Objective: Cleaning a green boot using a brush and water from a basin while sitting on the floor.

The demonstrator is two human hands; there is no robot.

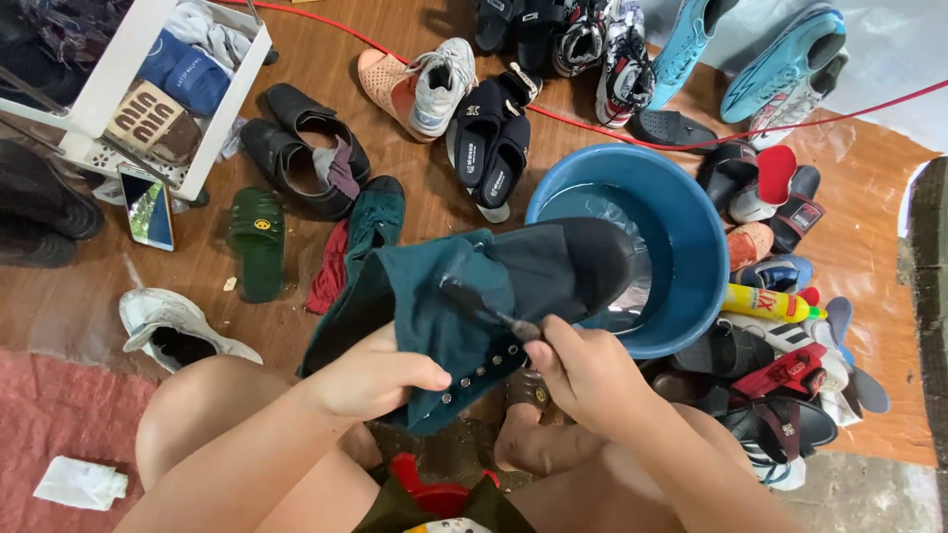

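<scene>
1. Gripping a dark green canvas boot (464, 296) just beside the blue basin (691, 247), the left hand (370, 375) has its fingers closed on the upper.
2. Right hand (583, 370), fingers closed, holds a small brush (484, 308) against the boot.

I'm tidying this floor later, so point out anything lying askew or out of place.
The white sneaker lies tipped on its side, apart from the heap. A crumpled white cloth sits alone on the red mat. A phone lies on the bare floor beside the white rack. A lone green slipper has no visible partner.
</scene>
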